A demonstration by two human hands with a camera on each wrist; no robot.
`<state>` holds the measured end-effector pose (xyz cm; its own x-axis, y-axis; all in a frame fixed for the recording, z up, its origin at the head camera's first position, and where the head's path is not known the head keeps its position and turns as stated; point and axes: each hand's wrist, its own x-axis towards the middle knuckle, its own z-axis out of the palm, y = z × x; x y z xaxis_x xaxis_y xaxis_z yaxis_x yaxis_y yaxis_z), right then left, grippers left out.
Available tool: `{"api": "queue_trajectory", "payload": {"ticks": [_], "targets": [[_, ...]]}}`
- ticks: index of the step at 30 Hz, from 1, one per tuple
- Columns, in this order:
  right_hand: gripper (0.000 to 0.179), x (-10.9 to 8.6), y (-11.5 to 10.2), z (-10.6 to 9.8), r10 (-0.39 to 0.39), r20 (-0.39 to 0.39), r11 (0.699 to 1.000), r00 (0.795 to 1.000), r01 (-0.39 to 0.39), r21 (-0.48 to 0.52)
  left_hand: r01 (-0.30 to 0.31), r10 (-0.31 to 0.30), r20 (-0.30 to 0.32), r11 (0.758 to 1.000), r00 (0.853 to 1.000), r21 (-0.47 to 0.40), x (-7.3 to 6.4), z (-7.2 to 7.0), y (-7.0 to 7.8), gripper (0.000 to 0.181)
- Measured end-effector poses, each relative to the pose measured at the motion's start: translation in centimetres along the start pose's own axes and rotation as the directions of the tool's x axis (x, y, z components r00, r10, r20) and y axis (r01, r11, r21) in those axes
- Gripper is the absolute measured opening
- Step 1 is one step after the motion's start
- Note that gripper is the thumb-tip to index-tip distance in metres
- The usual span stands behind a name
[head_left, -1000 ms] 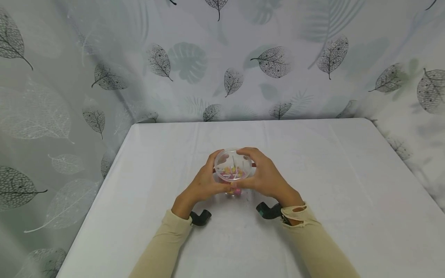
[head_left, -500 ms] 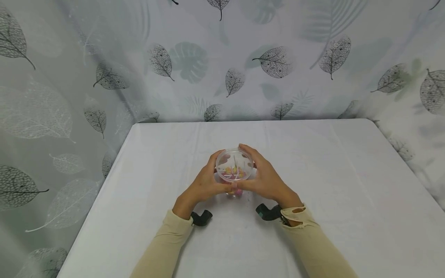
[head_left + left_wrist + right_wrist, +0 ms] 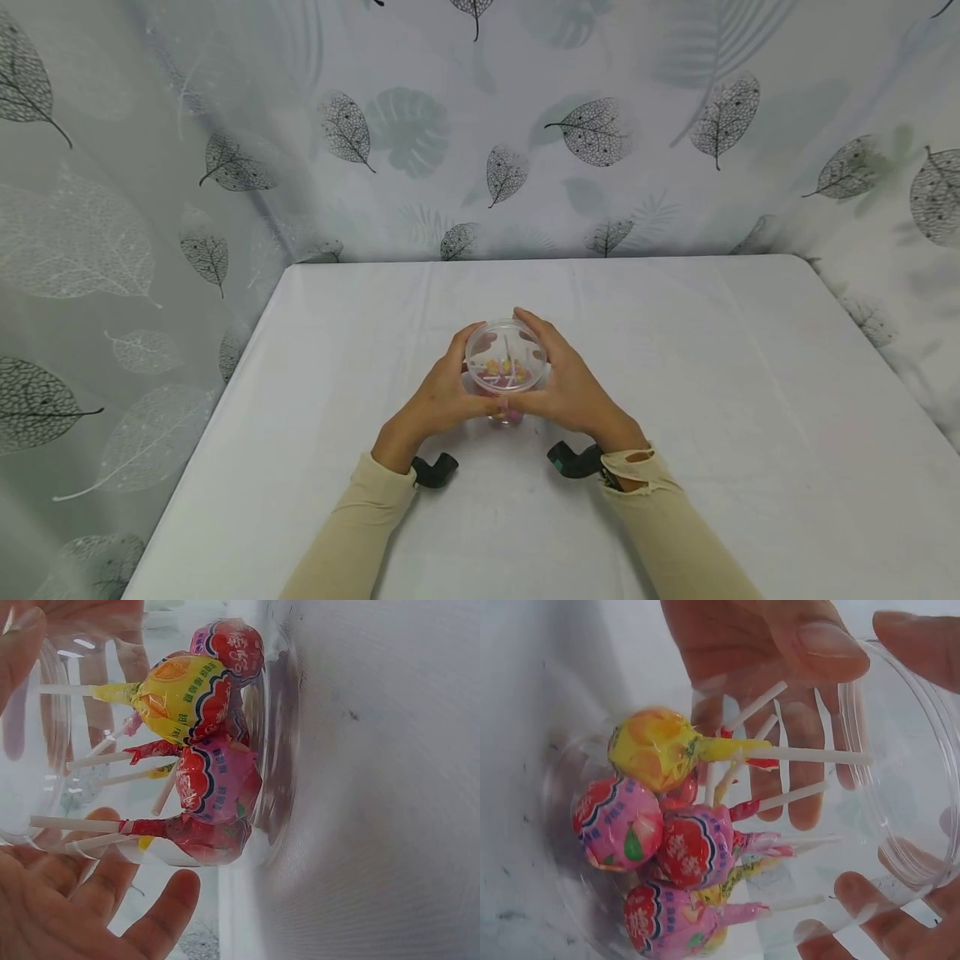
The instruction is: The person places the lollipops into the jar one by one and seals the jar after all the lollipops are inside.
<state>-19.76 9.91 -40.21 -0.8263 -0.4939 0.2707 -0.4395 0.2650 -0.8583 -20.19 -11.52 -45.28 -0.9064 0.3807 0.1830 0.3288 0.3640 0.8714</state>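
A clear round jar (image 3: 480, 382) stands upright on the white table, between my two hands. Several wrapped lollipops lie in it, heads down and sticks up, among them a yellow lollipop (image 3: 176, 694) and a pink lollipop (image 3: 619, 825). My left hand (image 3: 438, 393) grips the jar's left side. From the right, my right hand (image 3: 573, 385) holds its upper part. Both thumbs meet at the jar's near side. In the right wrist view, the left thumb (image 3: 829, 649) lies across the wall and left fingers show through it. Whether a lid covers the rim, I cannot tell.
The white-covered table (image 3: 712, 400) extends around the jar on all sides. Behind it hangs a leaf-printed curtain (image 3: 525, 125), which also runs along both sides. A dark curved mount (image 3: 435, 472) sits at the left wrist, and another dark mount (image 3: 573, 460) at the right.
The right index finger has lifted and straightened at the jar's far rim, and the right wrist has shifted slightly left. The left hand and the jar are nearly still.
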Motion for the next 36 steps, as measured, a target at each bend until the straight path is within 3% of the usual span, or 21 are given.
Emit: {"api": "queue_trajectory", "payload": {"ticks": [5, 12, 17, 25, 31, 36], "targets": [[0.109, 0.3, 3.0, 0.7, 0.017, -0.053, 1.000, 0.998, -0.017, -0.010, 0.002, -0.002, -0.003, 1.000, 1.000, -0.004, 0.0, 0.0, -0.1, 0.105], [0.107, 0.1, 2.9, 0.4, -0.007, -0.024, 1.000, 1.000, 0.007, 0.004, 0.023, -0.023, 0.000, 1.000, 1.000, -0.009, 0.0, 0.1, 0.0, 0.105], [0.103, 0.1, 2.5, 0.1, 0.028, -0.022, 0.999, 0.999, -0.028, 0.027, 0.043, -0.043, 0.006, 0.999, 0.999, -0.025, 0.0, 0.1, 0.2, 0.105], [0.104, 0.2, 1.4, 0.3, 0.022, -0.053, 1.000, 0.998, -0.022, 0.000, 0.007, -0.007, 0.000, 1.000, 1.000, -0.009, 0.0, 0.1, 0.0, 0.104], [0.101, 0.2, 2.2, 0.1, 0.019, -0.017, 1.000, 1.000, -0.019, 0.002, 0.026, -0.026, 0.009, 0.999, 1.000, -0.032, 0.0, 0.1, 0.1, 0.102], [0.098, 0.2, 2.6, 0.2, 0.013, -0.042, 1.000, 0.999, -0.012, 0.021, 0.021, -0.021, -0.002, 1.000, 1.000, -0.020, 0.0, 0.1, 0.0, 0.103]]}}
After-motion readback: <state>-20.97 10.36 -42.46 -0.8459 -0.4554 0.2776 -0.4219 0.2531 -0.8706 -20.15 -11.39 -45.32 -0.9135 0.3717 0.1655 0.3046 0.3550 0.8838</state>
